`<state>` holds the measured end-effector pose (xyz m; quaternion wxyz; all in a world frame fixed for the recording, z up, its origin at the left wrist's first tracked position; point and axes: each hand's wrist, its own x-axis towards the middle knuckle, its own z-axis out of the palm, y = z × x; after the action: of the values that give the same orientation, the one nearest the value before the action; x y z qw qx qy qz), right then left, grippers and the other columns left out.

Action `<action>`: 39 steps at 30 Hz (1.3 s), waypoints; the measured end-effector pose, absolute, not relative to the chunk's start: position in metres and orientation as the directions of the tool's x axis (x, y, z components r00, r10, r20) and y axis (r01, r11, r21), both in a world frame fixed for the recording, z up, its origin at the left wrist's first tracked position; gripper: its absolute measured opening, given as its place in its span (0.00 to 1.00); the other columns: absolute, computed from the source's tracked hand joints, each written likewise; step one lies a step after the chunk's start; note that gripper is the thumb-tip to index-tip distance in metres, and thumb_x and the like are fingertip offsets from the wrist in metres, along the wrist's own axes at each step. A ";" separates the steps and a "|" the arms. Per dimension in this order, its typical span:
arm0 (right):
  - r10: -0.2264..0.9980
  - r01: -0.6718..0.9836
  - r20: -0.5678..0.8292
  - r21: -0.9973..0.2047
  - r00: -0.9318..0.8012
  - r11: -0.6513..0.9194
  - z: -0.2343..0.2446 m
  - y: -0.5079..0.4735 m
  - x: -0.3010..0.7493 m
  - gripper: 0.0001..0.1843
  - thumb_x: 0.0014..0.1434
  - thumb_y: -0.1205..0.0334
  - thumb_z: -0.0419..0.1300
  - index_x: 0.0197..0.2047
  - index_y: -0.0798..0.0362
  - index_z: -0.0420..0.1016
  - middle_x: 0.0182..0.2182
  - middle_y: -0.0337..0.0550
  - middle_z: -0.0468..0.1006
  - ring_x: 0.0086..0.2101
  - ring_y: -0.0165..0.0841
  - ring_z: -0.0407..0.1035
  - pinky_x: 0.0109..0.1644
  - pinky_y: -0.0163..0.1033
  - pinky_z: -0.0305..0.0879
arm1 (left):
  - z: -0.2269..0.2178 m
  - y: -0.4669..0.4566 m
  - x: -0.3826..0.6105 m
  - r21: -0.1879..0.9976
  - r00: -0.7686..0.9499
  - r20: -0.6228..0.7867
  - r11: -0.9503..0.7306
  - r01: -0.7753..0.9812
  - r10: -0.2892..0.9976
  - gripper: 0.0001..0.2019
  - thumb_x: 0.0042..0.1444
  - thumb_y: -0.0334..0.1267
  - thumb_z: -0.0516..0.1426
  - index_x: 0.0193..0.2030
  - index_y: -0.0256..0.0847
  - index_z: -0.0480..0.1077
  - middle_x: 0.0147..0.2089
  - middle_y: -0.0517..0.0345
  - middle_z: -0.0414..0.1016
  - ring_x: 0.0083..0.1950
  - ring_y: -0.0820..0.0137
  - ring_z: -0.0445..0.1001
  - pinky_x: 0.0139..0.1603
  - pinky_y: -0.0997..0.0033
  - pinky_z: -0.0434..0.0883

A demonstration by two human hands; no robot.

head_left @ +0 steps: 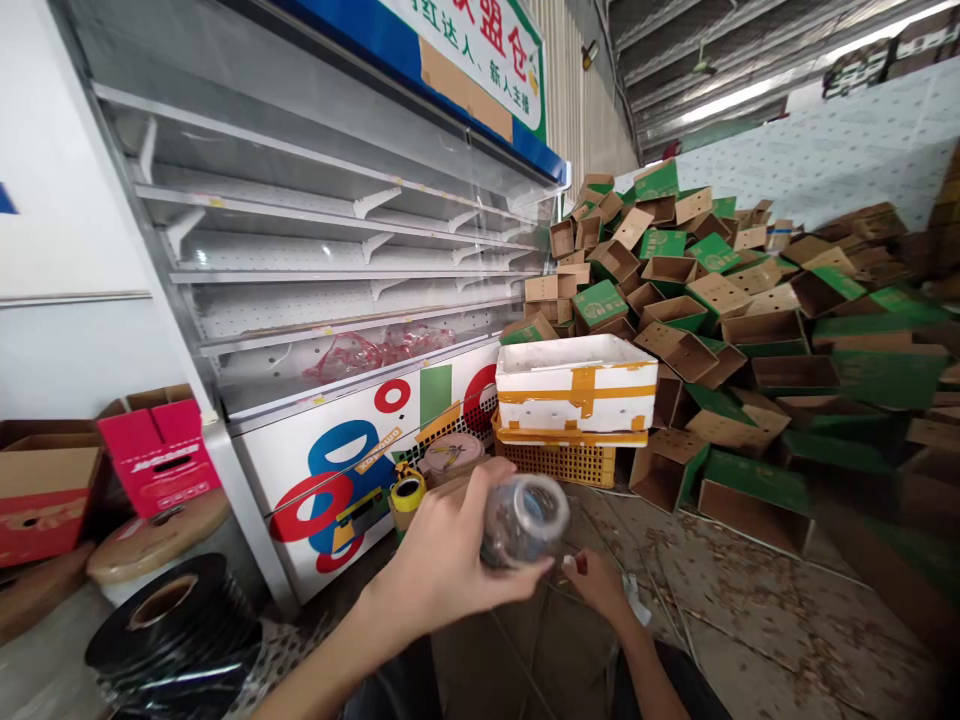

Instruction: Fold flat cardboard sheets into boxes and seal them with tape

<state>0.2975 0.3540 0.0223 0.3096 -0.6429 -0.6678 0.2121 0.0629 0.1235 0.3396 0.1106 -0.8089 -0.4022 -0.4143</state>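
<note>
Left hand (450, 560) fingers wrapped round tape roll (523, 520); right hand (598, 585) just below, grip unclear. Foam box (576, 385) on crate (562, 462) ahead, cartons (720, 300) behind.

Open chiller (337, 300) with white shelves along white wall (45, 150). Heap of brown-green cartons (720, 300) behind, foam box (577, 385) on yellow crate (562, 462). Littered tile floor (750, 600). Metal roof (660, 40), strip light (727, 100) overhead.

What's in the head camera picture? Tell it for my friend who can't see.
A person's left hand grips a roll of clear tape, with the right hand just below it. Behind stand a white box on an orange crate, a shelf cooler and a heap of cardboard boxes.
</note>
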 end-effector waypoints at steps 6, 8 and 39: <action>0.988 0.648 0.155 -0.754 0.018 0.107 0.041 0.348 0.293 0.09 0.55 0.53 0.63 0.32 0.49 0.78 0.31 0.46 0.84 0.38 0.44 0.80 0.40 0.42 0.70 | 0.218 0.251 0.049 0.488 0.183 0.192 -0.255 0.835 0.964 0.27 0.56 0.47 0.69 0.57 0.41 0.67 0.48 0.46 0.82 0.54 0.49 0.82 0.53 0.58 0.76; 0.980 0.608 0.199 -0.779 0.005 0.155 0.040 0.348 0.291 0.10 0.57 0.52 0.62 0.36 0.47 0.80 0.33 0.45 0.84 0.39 0.45 0.81 0.41 0.43 0.72 | 0.169 0.277 0.042 0.539 0.127 0.083 -0.152 0.828 0.988 0.25 0.57 0.45 0.68 0.58 0.41 0.68 0.50 0.48 0.82 0.55 0.51 0.81 0.56 0.59 0.75; 0.934 0.532 0.168 -0.784 -0.315 0.321 0.046 0.338 0.270 0.25 0.66 0.39 0.58 0.49 0.51 0.84 0.40 0.50 0.86 0.41 0.43 0.79 0.45 0.44 0.72 | 0.063 0.299 0.022 0.495 0.296 -0.085 -0.218 0.841 0.951 0.36 0.49 0.48 0.73 0.63 0.41 0.70 0.60 0.45 0.79 0.62 0.50 0.76 0.61 0.59 0.70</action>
<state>0.2697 0.3382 0.0464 0.3193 -0.4903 -0.7473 0.3149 0.0223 0.2986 0.0628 -0.2312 -0.7712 -0.5810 -0.1193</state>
